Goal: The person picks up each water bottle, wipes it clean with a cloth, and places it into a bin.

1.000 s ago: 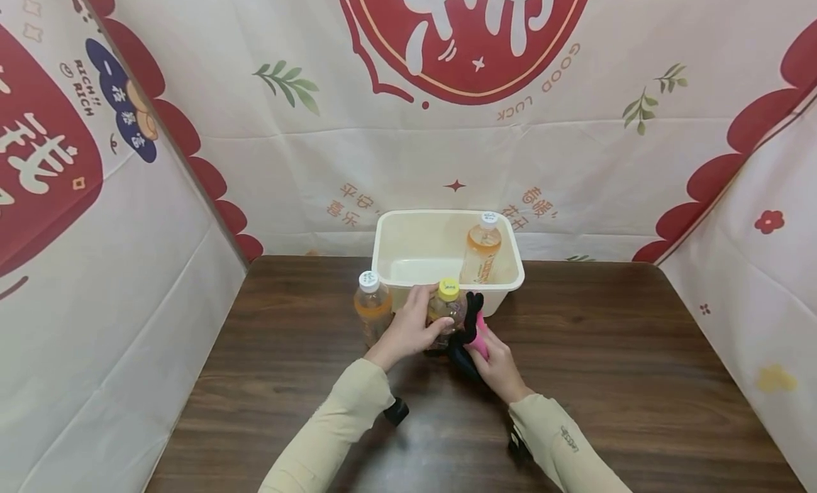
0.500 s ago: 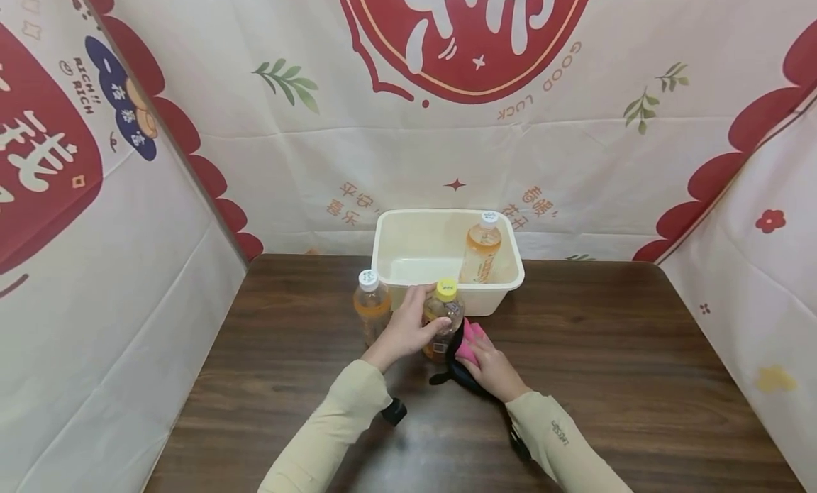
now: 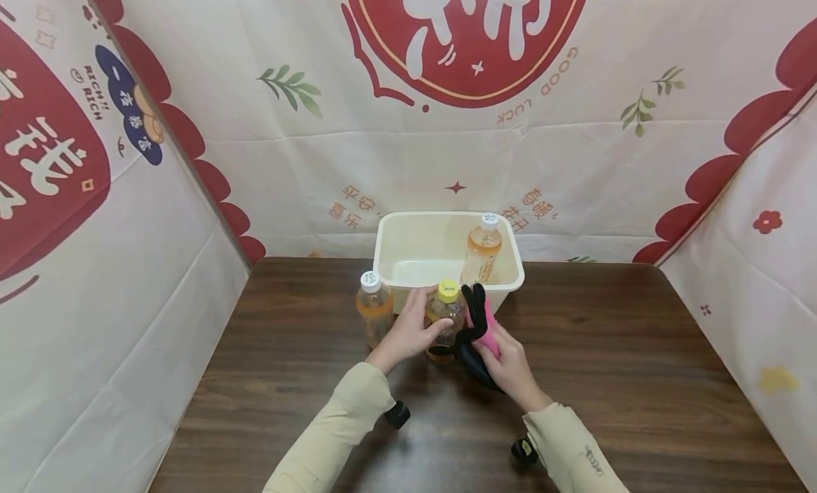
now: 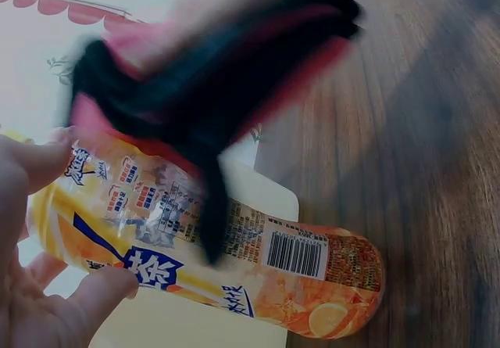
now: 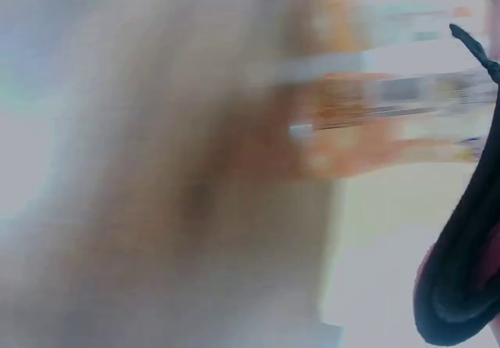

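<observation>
My left hand (image 3: 408, 337) grips a drink bottle (image 3: 448, 310) with a yellow cap, standing at the basin's front. The left wrist view shows the bottle's orange-and-yellow label and barcode, thumb and fingers around its upper part. My right hand (image 3: 513, 365) holds a soft pink thing with black edging and dangling black ends (image 3: 474, 362) along the bottle's right side. In the left wrist view this soft thing (image 4: 226, 90) is blurred and overlaps the label. One curved black part of it (image 5: 453, 293) shows at the right of the right wrist view; its exact kind I cannot tell.
Behind the hands stands a cream plastic basin (image 3: 415, 230) with a white-capped orange drink bottle (image 3: 481, 255) in it. Another white-capped bottle (image 3: 375, 310) stands left of my left hand. Printed cloth walls (image 3: 287, 181) enclose the dark wood table (image 3: 638, 379).
My right hand dips with the pink-and-black soft thing along the bottle, then comes back up beside the cap. The left hand keeps its hold on the bottle.
</observation>
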`<state>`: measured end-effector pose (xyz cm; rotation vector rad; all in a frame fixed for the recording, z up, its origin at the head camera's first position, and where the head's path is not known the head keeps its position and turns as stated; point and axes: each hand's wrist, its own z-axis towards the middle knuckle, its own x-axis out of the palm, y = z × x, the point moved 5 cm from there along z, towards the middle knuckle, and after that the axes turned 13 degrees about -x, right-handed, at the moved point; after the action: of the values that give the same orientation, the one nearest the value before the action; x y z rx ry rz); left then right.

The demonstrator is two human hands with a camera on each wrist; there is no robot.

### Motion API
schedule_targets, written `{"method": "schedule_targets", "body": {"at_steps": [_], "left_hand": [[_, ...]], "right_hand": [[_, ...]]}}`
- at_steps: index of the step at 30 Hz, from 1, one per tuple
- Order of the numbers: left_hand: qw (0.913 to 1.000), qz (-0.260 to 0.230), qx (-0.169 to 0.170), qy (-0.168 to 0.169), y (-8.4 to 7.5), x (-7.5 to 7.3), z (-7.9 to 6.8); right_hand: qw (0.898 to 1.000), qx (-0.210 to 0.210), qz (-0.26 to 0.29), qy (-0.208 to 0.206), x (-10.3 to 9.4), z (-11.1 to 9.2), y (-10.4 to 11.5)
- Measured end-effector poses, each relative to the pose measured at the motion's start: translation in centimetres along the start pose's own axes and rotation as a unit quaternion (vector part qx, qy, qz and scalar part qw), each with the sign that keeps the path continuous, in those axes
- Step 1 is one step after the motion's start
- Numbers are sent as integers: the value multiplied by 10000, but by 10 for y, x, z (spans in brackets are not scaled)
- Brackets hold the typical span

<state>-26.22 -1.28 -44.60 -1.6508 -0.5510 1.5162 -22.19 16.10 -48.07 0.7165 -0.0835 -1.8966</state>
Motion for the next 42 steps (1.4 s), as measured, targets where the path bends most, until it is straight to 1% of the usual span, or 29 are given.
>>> {"method": "schedule_targets", "body": {"at_steps": [3, 7, 9, 11, 13, 18, 23, 26, 28, 31, 33, 35, 38, 42], "left_hand": [[10000, 2, 48, 28, -1, 2, 2], [9999, -15, 119, 57, -2, 3, 4], [9999, -24, 103, 57, -1, 3, 3], [9999, -59, 65, 72, 0, 4, 2], [9999, -62, 27, 98, 2, 5, 1], [9999, 36, 21, 127, 2, 4, 0], [9999, 43, -21, 133, 2, 2, 0], [9998, -8, -86, 151, 3, 2, -1], [9998, -7, -123, 141, 3, 2, -1], [9998, -45, -146, 104, 4, 1, 0], [9998, -76, -145, 102, 4, 2, -1], [9998, -95, -151, 125, 5, 4, 0], [9996, -111, -182, 164, 4, 6, 0], [9997, -97, -182, 136, 4, 7, 2]], "right_hand": [[9998, -142, 92, -39, -9, 21, 9], [9996, -220, 156, 72, -14, 44, 21], [9994, -273, 172, 78, -14, 53, 31], [9994, -281, 166, 96, -13, 56, 38], [9993, -338, 162, 19, -9, 50, 34], [9990, -397, 152, -157, 6, 24, 5], [9982, -441, 151, -383, 12, 11, -2], [9982, -441, 177, -364, 16, -2, -8], [9993, -311, 159, -151, 19, -13, -14], [9992, -28, 58, 401, 26, -31, -24], [9966, 172, -66, 805, 32, -44, -30], [9932, 372, -167, 1091, 37, -54, -34], [9898, 613, -266, 1255, 41, -63, -38], [9889, 767, -289, 1241, 44, -64, -41]]}}
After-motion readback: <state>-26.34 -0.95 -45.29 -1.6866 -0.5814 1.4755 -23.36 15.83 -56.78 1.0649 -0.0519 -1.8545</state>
